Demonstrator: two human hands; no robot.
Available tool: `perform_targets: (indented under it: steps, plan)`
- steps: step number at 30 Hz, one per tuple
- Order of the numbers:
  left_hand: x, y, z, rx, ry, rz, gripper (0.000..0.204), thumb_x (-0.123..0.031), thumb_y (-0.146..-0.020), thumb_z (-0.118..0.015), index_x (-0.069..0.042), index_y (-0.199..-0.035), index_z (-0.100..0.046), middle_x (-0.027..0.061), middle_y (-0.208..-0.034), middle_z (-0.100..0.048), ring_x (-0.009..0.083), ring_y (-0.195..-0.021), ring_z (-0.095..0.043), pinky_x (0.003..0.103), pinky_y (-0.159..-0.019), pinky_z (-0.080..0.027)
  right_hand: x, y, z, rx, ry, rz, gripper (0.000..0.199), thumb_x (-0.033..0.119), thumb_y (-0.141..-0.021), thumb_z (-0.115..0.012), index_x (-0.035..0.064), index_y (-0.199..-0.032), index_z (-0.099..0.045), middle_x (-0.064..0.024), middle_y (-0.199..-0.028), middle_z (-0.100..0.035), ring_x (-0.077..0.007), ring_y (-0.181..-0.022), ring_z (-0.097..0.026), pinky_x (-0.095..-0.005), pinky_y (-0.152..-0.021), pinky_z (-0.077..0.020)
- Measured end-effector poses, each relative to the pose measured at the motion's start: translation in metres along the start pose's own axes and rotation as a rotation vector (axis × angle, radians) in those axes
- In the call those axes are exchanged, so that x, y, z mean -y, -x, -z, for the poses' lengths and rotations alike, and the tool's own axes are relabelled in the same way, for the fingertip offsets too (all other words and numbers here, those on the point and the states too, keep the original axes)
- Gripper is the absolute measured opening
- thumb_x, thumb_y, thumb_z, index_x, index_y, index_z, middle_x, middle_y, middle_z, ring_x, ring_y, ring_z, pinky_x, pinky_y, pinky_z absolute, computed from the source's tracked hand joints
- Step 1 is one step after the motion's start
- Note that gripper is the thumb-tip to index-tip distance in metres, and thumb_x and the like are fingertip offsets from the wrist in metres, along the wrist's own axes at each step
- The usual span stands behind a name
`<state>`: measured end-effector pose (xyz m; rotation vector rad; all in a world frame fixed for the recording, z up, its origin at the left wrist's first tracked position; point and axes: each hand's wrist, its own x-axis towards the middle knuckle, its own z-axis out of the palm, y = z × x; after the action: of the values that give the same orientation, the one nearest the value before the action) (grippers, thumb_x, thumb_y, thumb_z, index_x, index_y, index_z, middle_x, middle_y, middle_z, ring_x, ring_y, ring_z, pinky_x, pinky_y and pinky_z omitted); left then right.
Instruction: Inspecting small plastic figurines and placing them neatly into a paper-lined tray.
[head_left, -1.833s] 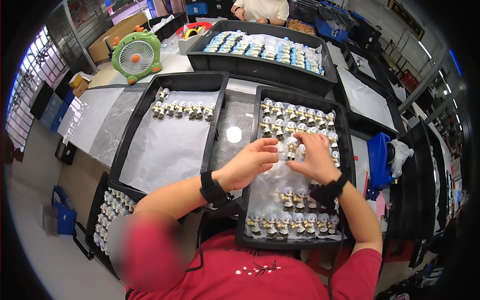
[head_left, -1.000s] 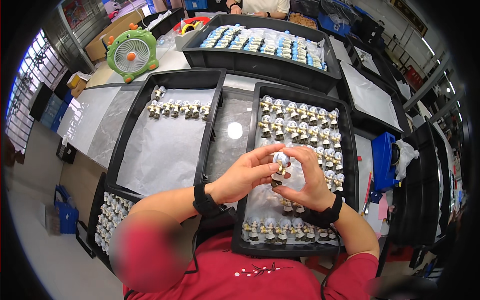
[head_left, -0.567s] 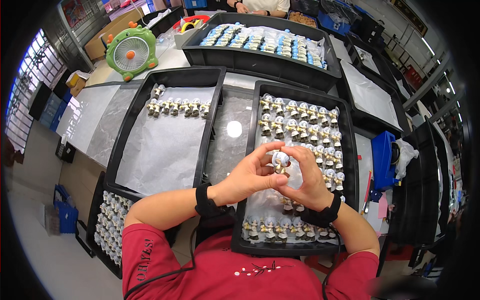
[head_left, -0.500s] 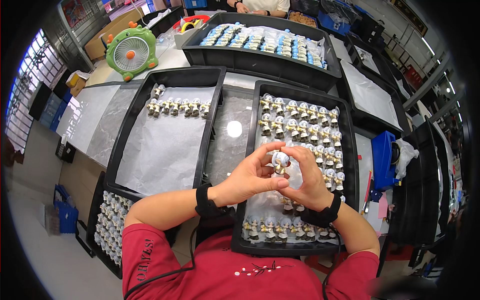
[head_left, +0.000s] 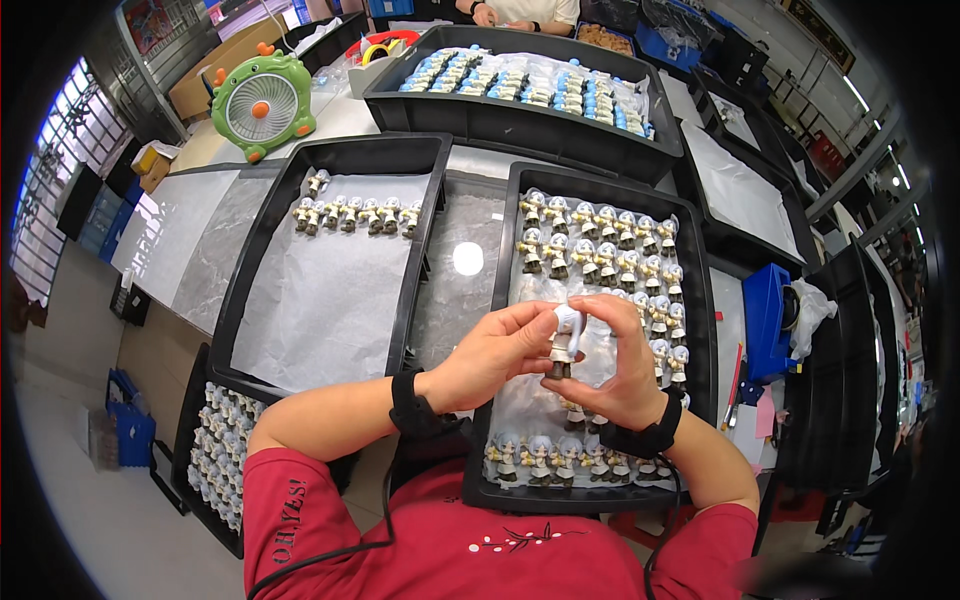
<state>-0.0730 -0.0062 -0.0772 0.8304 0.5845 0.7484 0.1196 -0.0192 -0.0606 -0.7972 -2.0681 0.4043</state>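
Between both hands, over the right tray, I hold a small figurine (head_left: 566,340) upright; it has pale silver-white hair, white clothes and a dark base. My left hand (head_left: 497,350) pinches it from the left with thumb and fingers. My right hand (head_left: 627,362) grips it at top and bottom, fingers at the head and thumb by the base. Below, the black right tray (head_left: 708,300) carries rows of similar figurines (head_left: 605,254) on a plastic sheet. The black left tray (head_left: 262,250), lined with white paper, has a row of such figurines (head_left: 357,212) at its far end.
Beyond these stands a large black bin (head_left: 520,122) of blue and white figurines. A green fan (head_left: 262,105) is at the far left. Another tray of figurines (head_left: 222,455) sits low at the left. To the right is a blue box (head_left: 768,320). Another person's hands (head_left: 487,15) show at the far edge.
The figurine has been turned and now stands upright with its dark base showing. My left fingers have shifted onto its side, and my right thumb has moved beneath it.
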Motion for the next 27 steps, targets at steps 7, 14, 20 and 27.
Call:
perform_targets:
  steps: [7,14,20,27]
  plan:
    - [-0.008,0.0,-0.002,0.257,0.225,0.028,0.046,-0.03,-0.098,-0.04,0.0,-0.133,-0.036,0.0152,-0.128,-0.047,0.0245,-0.108,-0.056,0.037,-0.087,-0.05,0.003,0.001,0.001,0.042,0.021,-0.023,0.094,0.012,-0.054,-0.086,0.0052,-0.132,-0.034,-0.0137,-0.122,-0.051,-0.0284,-0.112,-0.049,-0.0397,-0.095,-0.0387]
    - [-0.006,-0.002,-0.002,0.294,0.229,0.025,0.052,-0.035,-0.097,-0.039,-0.001,-0.136,-0.032,0.0158,-0.132,-0.044,0.0245,-0.112,-0.054,0.037,-0.088,-0.048,0.004,0.002,0.002,-0.002,-0.001,-0.037,0.092,0.018,-0.054,-0.086,0.0051,-0.131,-0.036,-0.0097,-0.122,-0.053,-0.0277,-0.109,-0.047,-0.0397,-0.094,-0.0355]
    - [-0.01,-0.007,-0.004,0.329,0.256,0.019,0.046,-0.032,-0.099,-0.037,-0.002,-0.134,-0.036,0.0115,-0.13,-0.047,0.0239,-0.113,-0.053,0.034,-0.087,-0.047,-0.002,0.003,0.001,-0.022,-0.007,-0.036,0.091,0.018,-0.054,-0.086,0.0063,-0.13,-0.038,-0.0095,-0.122,-0.053,-0.028,-0.11,-0.047,-0.0398,-0.095,-0.0357]
    - [-0.013,-0.004,-0.005,0.335,0.258,0.006,0.044,-0.024,-0.096,-0.046,-0.005,-0.135,-0.035,0.0061,-0.129,-0.047,0.021,-0.119,-0.048,0.036,-0.093,-0.044,0.001,0.0,0.005,-0.006,-0.035,-0.143,0.081,0.016,-0.056,-0.084,0.0062,-0.126,-0.044,-0.0107,-0.122,-0.051,-0.0291,-0.111,-0.048,-0.0383,-0.094,-0.0397]
